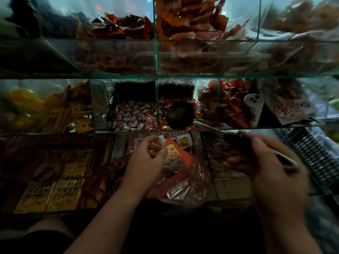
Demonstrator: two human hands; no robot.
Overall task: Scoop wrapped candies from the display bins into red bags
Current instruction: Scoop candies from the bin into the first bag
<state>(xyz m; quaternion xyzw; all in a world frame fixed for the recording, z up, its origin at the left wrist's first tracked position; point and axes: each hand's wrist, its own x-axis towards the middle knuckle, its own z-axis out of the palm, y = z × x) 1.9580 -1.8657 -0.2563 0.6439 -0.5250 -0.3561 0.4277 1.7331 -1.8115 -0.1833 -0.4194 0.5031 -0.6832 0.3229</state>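
Right grip (271, 162) wraps the scoop (180, 114) handle, left grip (146, 160) pinches the red bag (183, 158); a sagging mouth could spill candies (136, 116).

I see the dark round scoop (180, 115) in the middle glass bin (157, 99), bowl facing me, handle slanting down-right over the front edge. Red-and-white wrapped candies (135, 116) fill the compartment beside it. The red bag (174, 153), printed with a gold heart, is tilted just below.

Scoop (180, 114) in middle bin, candies (135, 116) left, bag (176, 158) below in front.
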